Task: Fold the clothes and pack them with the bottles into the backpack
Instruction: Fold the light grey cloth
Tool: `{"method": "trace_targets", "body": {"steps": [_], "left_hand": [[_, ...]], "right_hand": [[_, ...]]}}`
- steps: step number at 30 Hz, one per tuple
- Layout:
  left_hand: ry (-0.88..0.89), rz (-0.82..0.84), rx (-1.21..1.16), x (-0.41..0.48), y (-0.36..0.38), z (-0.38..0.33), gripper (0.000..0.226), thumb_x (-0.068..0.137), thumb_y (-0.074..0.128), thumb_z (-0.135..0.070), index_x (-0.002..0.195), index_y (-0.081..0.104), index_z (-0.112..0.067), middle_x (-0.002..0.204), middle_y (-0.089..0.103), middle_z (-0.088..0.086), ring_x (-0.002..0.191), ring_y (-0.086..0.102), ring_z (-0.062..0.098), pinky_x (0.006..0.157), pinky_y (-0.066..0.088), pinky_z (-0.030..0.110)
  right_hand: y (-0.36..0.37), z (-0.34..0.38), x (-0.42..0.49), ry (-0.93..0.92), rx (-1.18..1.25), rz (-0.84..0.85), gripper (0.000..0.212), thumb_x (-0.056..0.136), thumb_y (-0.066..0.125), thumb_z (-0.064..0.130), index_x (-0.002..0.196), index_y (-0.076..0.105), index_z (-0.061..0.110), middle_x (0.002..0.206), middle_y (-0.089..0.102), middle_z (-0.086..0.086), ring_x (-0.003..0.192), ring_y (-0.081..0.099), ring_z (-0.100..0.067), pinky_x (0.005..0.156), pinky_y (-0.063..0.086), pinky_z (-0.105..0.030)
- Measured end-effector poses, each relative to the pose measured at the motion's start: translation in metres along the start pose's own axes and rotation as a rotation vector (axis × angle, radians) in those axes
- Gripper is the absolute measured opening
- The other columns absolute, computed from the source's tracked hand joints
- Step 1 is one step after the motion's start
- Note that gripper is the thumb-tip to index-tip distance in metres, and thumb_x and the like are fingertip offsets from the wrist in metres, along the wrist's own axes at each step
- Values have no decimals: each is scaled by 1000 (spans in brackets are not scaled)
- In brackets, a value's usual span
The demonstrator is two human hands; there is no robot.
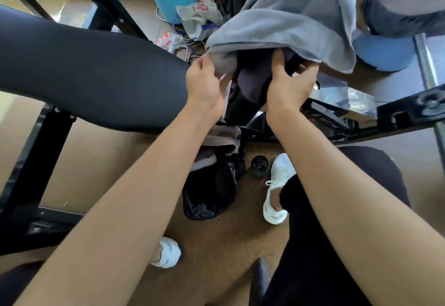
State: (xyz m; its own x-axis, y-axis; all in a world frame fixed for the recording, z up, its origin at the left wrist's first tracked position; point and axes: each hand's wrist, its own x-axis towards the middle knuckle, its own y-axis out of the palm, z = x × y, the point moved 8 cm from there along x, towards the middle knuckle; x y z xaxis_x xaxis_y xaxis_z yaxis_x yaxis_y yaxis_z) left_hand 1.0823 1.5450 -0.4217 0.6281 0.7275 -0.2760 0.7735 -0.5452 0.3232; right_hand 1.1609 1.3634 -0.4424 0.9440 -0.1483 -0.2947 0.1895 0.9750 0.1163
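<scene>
Folding the grey cloth [289, 16] seems to be the step in hand. It hangs in the air ahead of the seated person, bunched and draped over a dark bundle [250, 79], so I judge the fold barely begun. To do it well, the two hands should find matching corners and pull the cloth taut between them. Each fold should bring edge to edge, so the cloth ends narrow enough for the bag [209, 192]. Freeing the dark bundle first would help, since a fold made over a lump will not lie flat. The far hem sags, and lifting it would keep it out of the clutter below.

The bag lies on the floor [216, 245] below the hands, with pale clothes [216, 142] at its top. Whether they sit inside it or on it, I cannot tell. A dark bottle [259, 166] stands on the floor just beside the bag, not yet packed.

Both arms reach forward, nearly straight. The left hand [204, 81] pinches the cloth's near left edge, with its fingers curled over the hem. The right hand [289, 84] has its thumb raised and its fingers wrapped round the dark bundle under the cloth. Whether that bundle is a garment or part of a bag is unclear.
</scene>
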Motion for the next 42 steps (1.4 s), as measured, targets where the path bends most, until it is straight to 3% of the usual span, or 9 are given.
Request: {"method": "trace_targets", "body": {"steps": [5, 8, 13, 17, 20, 28, 32, 36, 42], "left_hand": [[-183, -154, -180, -24, -77, 26, 33, 112, 37, -18, 129, 58, 1, 120, 70, 19, 101, 71, 29, 76, 63, 37], [-215, -211, -222, -35, -113, 28, 33, 112, 36, -19, 122, 60, 1, 98, 76, 17, 83, 75, 26, 60, 61, 31], [-206, -209, -183, -45, -154, 16, 46, 112, 35, -28, 140, 51, 5, 109, 70, 22, 88, 73, 31, 68, 63, 34], [-184, -93, -74, -57, -160, 6, 43, 112, 33, -30, 125, 59, 1, 109, 73, 23, 94, 74, 34, 80, 63, 39], [-192, -82, -54, -62, -168, 5, 40, 111, 34, -31, 114, 61, -2, 93, 76, 17, 86, 67, 31, 80, 54, 37], [-255, -144, -12, -59, -203, 15, 49, 109, 42, -37, 132, 58, 4, 124, 69, 24, 91, 68, 27, 71, 54, 27], [-242, -127, 290, -58, -214, 11, 31, 94, 73, -31, 104, 72, -2, 98, 76, 17, 89, 73, 31, 79, 60, 35], [-250, -142, 630, -65, -236, 15, 6, 89, 76, -7, 86, 70, -6, 84, 74, 15, 79, 73, 27, 74, 62, 35], [-232, -118, 363, -75, -249, 7, 20, 109, 45, -18, 116, 64, -17, 115, 72, 10, 105, 71, 27, 81, 62, 42]], "right_hand": [[-5, -4, -3, 59, 33, -58, 49, 81, 74, 24, 126, 56, 18, 127, 59, -2, 111, 61, -18, 96, 52, -32], [-4, -7, -2, 68, -21, -11, 45, 88, 72, 33, 126, 54, 17, 124, 53, -3, 103, 60, -17, 86, 53, -31], [-3, -11, -2, 31, -92, 30, 57, 88, 75, 46, 131, 49, 19, 128, 41, -2, 108, 53, -16, 69, 41, -12], [-1, -14, -10, 29, -95, 50, 56, 81, 78, 51, 121, 50, 24, 128, 53, -3, 114, 57, -17, 96, 53, -31], [4, -21, -10, 55, -89, 84, 58, 78, 80, 54, 117, 50, 23, 125, 60, -3, 110, 61, -16, 94, 53, -31], [6, -55, -9, 166, -260, 65, 49, 76, 90, 29, 109, 56, 18, 123, 60, -5, 99, 61, -20, 85, 51, -30], [5, -82, -28, 285, -270, 115, 40, 85, 78, 5, 118, 56, 9, 108, 63, -6, 79, 62, -14, 58, 50, -19], [19, -125, -58, 485, -394, 347, 20, 88, 62, -13, 82, 54, 5, 68, 64, -9, 58, 52, -17, 44, 46, -21], [28, -168, -57, 400, -715, 542, 16, 69, 75, -3, 71, 66, 11, 77, 66, -8, 85, 72, -28, 82, 62, -47]]}}
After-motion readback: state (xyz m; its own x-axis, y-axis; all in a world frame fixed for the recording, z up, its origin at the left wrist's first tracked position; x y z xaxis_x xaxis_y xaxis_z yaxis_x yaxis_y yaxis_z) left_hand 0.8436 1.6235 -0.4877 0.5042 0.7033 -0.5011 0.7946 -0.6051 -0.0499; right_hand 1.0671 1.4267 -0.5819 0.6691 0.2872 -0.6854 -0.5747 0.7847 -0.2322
